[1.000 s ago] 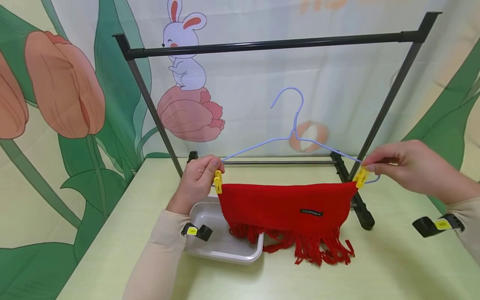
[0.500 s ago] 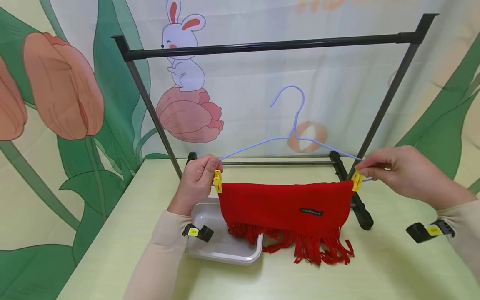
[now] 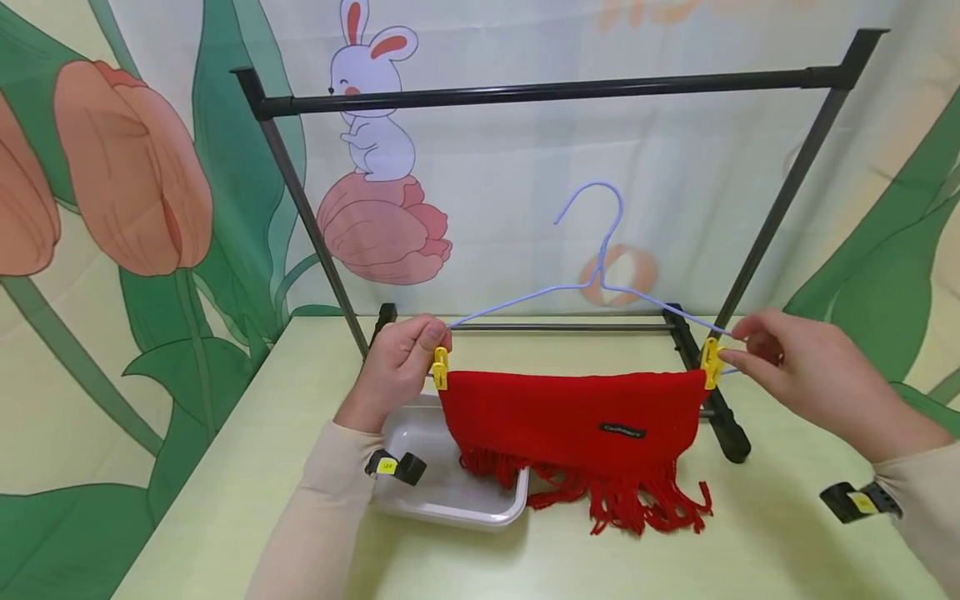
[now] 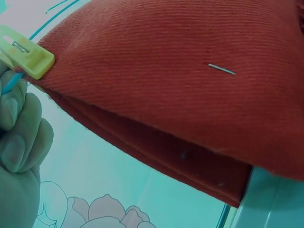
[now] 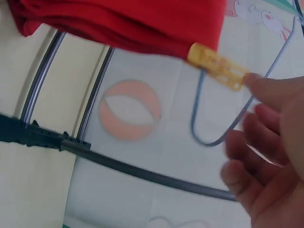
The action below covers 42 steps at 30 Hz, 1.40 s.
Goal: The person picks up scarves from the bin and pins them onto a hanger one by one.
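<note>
A red fringed scarf (image 3: 555, 408) with a dark label hangs folded over the lower bar of a lilac wire hanger (image 3: 517, 297). Yellow clothespins clip it at both ends, one on the left (image 3: 440, 368) and one on the right (image 3: 711, 363). My left hand (image 3: 393, 367) grips the hanger's left end beside its clothespin (image 4: 31, 54). At the right end my right hand (image 3: 806, 375) has its thumb against the clothespin (image 5: 213, 65), with a gap between thumb and index finger. Its other fingers (image 5: 247, 166) are loosely bent, holding nothing.
A black garment rack (image 3: 540, 92) stands behind the scarf, its right foot (image 3: 727, 429) reaching forward on the pale table (image 3: 247, 467). A light grey tray (image 3: 465, 504) sits under the scarf's left part. A printed curtain (image 3: 487, 150) covers the back.
My right hand has loosened its pinch on the right clothespin and moved slightly down. The hanger's hook has dipped and shifted a little right. The left hand keeps its grip.
</note>
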Each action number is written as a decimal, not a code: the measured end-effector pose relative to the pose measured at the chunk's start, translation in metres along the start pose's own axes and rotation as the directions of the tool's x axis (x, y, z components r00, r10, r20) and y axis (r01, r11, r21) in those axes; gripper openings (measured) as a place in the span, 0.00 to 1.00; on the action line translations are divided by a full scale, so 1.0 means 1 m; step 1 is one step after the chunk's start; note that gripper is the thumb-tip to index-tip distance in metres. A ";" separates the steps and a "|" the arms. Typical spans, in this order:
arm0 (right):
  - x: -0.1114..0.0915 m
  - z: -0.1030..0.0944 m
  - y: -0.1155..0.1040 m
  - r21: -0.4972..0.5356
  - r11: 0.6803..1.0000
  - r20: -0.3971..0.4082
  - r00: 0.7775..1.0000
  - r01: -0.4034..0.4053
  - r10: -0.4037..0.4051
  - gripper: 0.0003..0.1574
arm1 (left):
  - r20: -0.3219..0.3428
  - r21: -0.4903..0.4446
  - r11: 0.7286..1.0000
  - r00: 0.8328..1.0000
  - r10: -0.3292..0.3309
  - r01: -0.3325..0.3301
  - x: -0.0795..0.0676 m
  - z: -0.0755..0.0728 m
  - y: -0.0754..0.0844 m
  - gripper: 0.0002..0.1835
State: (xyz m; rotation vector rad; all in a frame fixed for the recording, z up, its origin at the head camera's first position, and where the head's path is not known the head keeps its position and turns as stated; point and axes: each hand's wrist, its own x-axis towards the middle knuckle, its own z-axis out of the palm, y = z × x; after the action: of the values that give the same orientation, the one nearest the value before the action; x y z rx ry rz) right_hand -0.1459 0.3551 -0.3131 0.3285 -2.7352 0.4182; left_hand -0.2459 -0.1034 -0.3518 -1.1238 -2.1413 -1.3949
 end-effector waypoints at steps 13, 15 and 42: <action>-0.017 0.008 0.050 0.510 0.856 0.201 0.956 0.082 -0.212 0.14 | -0.003 0.052 0.999 1.000 0.001 -0.001 -0.001 -0.007 0.004 0.09; -0.018 0.011 0.051 0.551 0.829 0.193 0.950 0.101 -0.244 0.16 | 0.012 0.068 0.998 1.000 -0.002 0.002 0.001 -0.008 0.003 0.08; -0.042 0.048 0.021 0.593 0.801 -0.039 0.997 0.082 -0.073 0.17 | 0.244 0.282 0.936 0.928 -0.283 0.211 0.018 -0.028 -0.018 0.07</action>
State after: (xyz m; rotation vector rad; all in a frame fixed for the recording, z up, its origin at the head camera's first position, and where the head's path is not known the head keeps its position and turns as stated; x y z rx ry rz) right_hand -0.1282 0.3663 -0.3770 0.5872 -2.4925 1.2564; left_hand -0.2748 -0.1241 -0.3379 -1.0297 -2.6568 -1.0642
